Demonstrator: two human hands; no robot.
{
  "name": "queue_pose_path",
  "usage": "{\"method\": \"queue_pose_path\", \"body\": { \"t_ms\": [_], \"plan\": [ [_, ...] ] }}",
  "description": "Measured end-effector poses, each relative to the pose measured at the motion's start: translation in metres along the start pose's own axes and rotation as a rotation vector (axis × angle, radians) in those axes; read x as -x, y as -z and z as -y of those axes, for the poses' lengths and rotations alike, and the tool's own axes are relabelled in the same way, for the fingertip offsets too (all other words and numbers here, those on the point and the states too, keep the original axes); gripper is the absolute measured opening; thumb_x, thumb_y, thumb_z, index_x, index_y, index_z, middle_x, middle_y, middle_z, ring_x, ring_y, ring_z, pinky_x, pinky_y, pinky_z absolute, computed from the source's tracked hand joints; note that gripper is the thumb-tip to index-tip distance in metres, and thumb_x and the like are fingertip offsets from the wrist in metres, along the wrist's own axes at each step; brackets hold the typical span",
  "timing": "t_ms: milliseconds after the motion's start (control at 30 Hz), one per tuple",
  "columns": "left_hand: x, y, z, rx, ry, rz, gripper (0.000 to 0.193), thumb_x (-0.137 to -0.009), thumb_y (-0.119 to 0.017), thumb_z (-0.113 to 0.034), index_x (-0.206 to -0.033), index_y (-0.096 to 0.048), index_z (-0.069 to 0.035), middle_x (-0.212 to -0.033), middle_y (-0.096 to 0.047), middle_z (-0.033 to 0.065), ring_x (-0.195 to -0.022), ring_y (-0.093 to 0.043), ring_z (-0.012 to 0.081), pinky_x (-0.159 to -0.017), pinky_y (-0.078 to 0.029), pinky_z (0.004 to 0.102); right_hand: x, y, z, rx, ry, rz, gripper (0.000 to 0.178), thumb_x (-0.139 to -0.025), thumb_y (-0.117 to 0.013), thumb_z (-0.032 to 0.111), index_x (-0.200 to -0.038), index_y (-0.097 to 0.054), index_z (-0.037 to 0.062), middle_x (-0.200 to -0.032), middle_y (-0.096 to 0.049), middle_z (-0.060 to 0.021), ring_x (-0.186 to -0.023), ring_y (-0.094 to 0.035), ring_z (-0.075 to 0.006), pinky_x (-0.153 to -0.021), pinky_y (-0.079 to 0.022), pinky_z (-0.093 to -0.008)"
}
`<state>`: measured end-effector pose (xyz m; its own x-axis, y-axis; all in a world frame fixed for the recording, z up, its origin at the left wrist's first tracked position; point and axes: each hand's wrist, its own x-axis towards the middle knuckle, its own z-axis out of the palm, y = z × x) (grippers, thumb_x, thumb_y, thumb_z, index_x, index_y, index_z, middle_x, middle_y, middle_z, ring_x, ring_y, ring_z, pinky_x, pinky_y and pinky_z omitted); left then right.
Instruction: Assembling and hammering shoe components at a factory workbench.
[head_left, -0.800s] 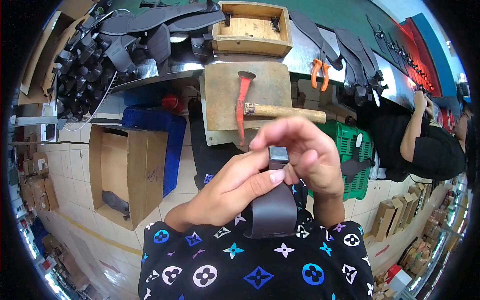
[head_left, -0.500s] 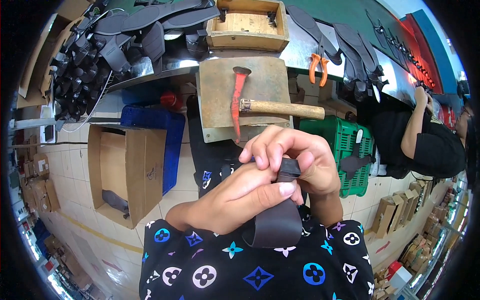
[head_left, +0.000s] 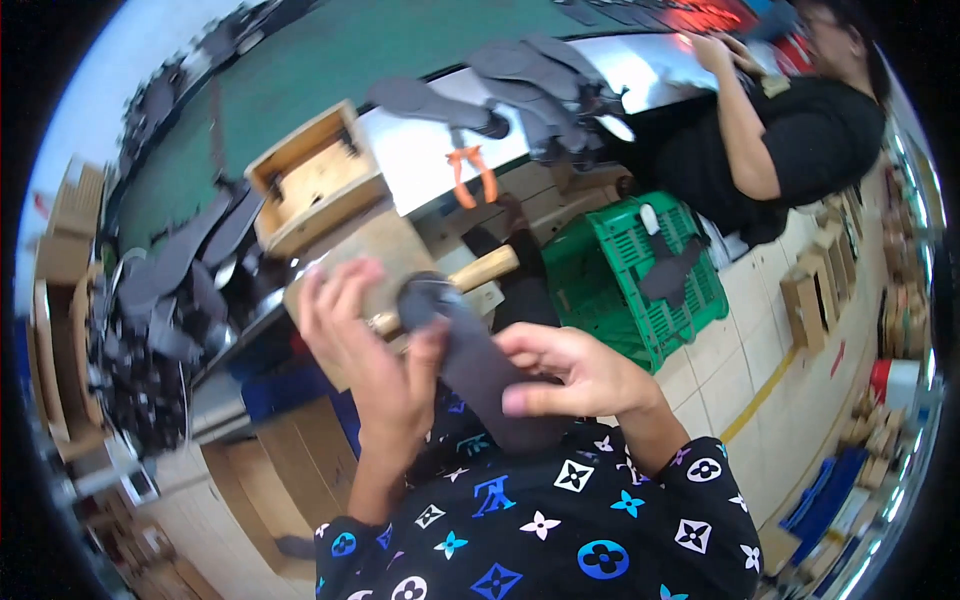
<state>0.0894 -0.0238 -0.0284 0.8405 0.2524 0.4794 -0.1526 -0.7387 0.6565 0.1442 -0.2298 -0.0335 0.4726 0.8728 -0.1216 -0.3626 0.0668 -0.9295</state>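
A dark shoe sole with a heel piece is held up before my chest, slanting from upper left to lower right. My right hand grips its lower part between thumb and fingers. On the other side my left hand has its fingers spread and blurred; its thumb lies at the sole's edge near the heel end, and whether it touches is unclear. Behind the sole lies a hammer with a wooden handle on a worn board; hands and sole hide its head.
A wooden box stands beyond the board. Orange-handled pliers and dark soles lie on the metal bench edge. A green crate stands right, a cardboard box lower left. A co-worker in black is at the right.
My hands have drawn apart, the left leaving its clasp and moving left. The sole has turned, its broad side now showing. The whole view has swung toward the right.
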Motion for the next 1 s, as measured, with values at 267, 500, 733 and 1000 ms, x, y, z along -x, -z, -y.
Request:
{"method": "queue_pose_path", "body": {
  "t_ms": [267, 500, 733, 1000],
  "plan": [
    [-0.008, -0.027, -0.014, 0.059, -0.018, 0.337, 0.082, -0.094, -0.052, -0.056, -0.146, -0.03, 0.003, -0.154, -0.03, 0.019, -0.146, -0.018, 0.0393, -0.118, -0.014, 0.0498, 0.119, 0.175, -0.116, 0.363, 0.042, -1.233, 0.025, -0.096, -0.061, 0.016, -0.116, -0.058, 0.0, -0.089, -0.06, -0.0009, -0.08, -0.053, -0.0081, -0.077, -0.046, -0.0248],
    [0.012, -0.015, 0.04, -0.18, 0.025, 0.306, 0.054, -0.098, -0.052, -0.037, -0.138, -0.046, -0.001, -0.148, -0.041, 0.0169, -0.144, -0.025, 0.0378, -0.116, -0.019, 0.0504, 0.205, 0.345, -0.225, 0.723, -0.258, -1.673, 0.032, -0.094, -0.059, 0.016, -0.121, -0.059, -0.0004, -0.101, -0.067, -0.0142, -0.093, -0.063, -0.0295, -0.085, -0.047, -0.0346],
    [0.022, -0.014, 0.086, -0.245, -0.118, 0.126, 0.028, -0.092, -0.062, -0.027, -0.107, -0.067, -0.003, -0.124, -0.061, 0.0129, -0.139, -0.033, 0.0401, -0.111, -0.03, 0.0479, 0.118, 0.163, -0.196, 1.072, 0.277, -1.537, 0.027, -0.094, -0.053, 0.009, -0.117, -0.058, -0.0044, -0.109, -0.063, -0.0214, -0.099, -0.062, -0.0346, -0.09, -0.047, -0.0415],
    [0.017, -0.016, 0.106, 0.053, -0.138, 0.053, 0.016, -0.092, -0.06, -0.014, -0.091, -0.067, 0.0, -0.103, -0.068, 0.0135, -0.135, -0.04, 0.0412, -0.11, -0.033, 0.0474, 0.014, 0.263, -0.22, 0.885, -0.268, -0.974, 0.035, -0.099, -0.051, 0.027, -0.102, -0.064, -0.0052, -0.094, -0.069, -0.0194, -0.08, -0.067, -0.0299, -0.073, -0.051, -0.0409]
  ]
}}
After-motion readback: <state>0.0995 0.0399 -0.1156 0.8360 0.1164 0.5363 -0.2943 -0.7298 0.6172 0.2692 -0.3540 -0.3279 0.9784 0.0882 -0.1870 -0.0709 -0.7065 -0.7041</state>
